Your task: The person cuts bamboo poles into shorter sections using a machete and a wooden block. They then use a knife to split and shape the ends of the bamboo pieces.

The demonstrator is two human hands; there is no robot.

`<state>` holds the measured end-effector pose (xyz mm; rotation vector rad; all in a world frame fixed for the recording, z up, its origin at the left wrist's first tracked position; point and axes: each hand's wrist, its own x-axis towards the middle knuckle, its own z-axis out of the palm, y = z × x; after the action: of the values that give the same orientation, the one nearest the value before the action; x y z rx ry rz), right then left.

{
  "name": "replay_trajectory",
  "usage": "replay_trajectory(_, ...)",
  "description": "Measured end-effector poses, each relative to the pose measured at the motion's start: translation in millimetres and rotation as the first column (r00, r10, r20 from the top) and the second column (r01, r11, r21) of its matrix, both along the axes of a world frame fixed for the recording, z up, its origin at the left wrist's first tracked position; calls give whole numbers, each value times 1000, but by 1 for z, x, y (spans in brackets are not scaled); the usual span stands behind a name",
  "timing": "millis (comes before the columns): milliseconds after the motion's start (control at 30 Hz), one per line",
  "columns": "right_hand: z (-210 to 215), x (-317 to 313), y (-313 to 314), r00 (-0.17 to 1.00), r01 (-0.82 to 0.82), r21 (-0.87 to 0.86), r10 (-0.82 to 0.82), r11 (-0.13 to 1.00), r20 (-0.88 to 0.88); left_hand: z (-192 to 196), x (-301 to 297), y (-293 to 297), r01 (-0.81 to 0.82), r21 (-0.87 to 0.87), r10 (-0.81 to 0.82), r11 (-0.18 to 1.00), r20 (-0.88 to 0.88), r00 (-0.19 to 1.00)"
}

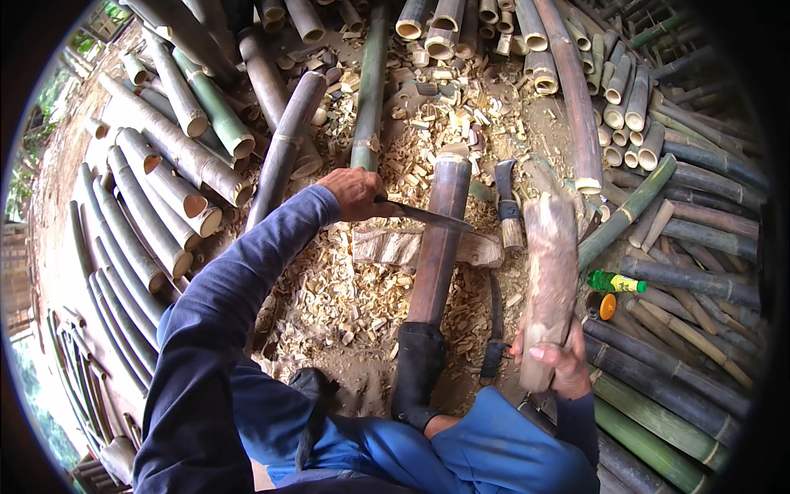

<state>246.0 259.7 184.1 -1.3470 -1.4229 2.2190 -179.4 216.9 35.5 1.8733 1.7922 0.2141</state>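
Note:
My left hand [354,194] is closed around the handle of a knife [432,216]. Its dark blade lies across a brown bamboo pole [438,267], which rests over a rough wooden block [383,249]. My black-covered foot [418,370] is at the pole's near end. In my right hand [566,362] is a thick, rough wooden club [551,276], gripped by its lower end and standing up to the right of the pole. The club's upper part is blurred. Beyond the block lies a second knife [508,216] with a wooden handle.
Wood chips [329,305] cover the ground. A long narrow blade [496,309] lies right of the pole. Further right are a green bottle [617,282] and an orange-lidded container [607,307]. Bamboo lengths are piled left [156,189] and right [691,337], with more cut tubes [444,33] at the back.

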Motion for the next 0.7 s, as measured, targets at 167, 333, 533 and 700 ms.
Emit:
replay_trajectory(167, 30, -38, 13, 997, 72, 26, -71, 997, -41, -11, -1, 2, 28, 53, -27, 998, -14, 1000)
replay_trajectory(333, 48, -51, 27, 997, 67, 195, -74, 979, 30, -4, 6, 2, 7, 33, -5, 999, -52, 999)
replay_trajectory(533, 44, -89, 51, 1000, -8, 821, -11, 571, 17, -9, -1, -20, -31, 7, 32, 999, -177, 984)
replay_trajectory(700, -85, -85, 79, 749, -642, 601, 225, 476, 623, -24, 17, 7, 3, 45, 5, 999, -174, 985)
